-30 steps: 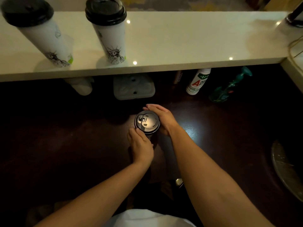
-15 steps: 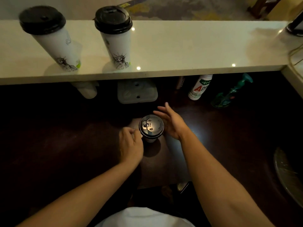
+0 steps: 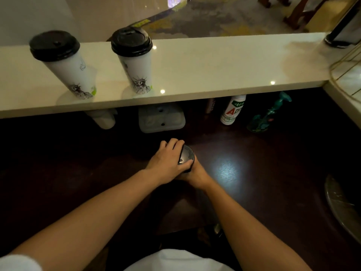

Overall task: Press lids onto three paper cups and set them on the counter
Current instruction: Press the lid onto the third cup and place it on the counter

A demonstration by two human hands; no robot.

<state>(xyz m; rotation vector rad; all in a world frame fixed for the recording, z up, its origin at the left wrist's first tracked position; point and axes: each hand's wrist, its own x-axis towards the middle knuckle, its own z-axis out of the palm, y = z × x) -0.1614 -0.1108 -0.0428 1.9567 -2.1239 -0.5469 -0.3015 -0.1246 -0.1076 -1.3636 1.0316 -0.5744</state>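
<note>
Two tall white paper cups with black lids, the left cup (image 3: 64, 65) and the right cup (image 3: 136, 63), stand on the white counter (image 3: 224, 63). A third cup stands on the dark lower desk (image 3: 263, 157), and only its black lid (image 3: 187, 155) shows. My left hand (image 3: 168, 161) lies over the left half of the lid, fingers curled over its far rim and thumb on the near rim. My right hand (image 3: 196, 175) grips the cup body just below the lid from the near side. The cup's body is hidden by both hands.
Under the counter's overhang stand a white spray bottle (image 3: 232, 110), a teal pump bottle (image 3: 269, 116), a pale plastic holder (image 3: 162, 118) and a white object (image 3: 103, 120). A foil-wrapped round thing (image 3: 343, 204) lies at the right edge. A gold wire rack (image 3: 347, 63) is at the far right.
Both hands were briefly off the lidded cup half a second ago. Now my left hand has come down on the lid and my right hand has taken hold of the cup below it.
</note>
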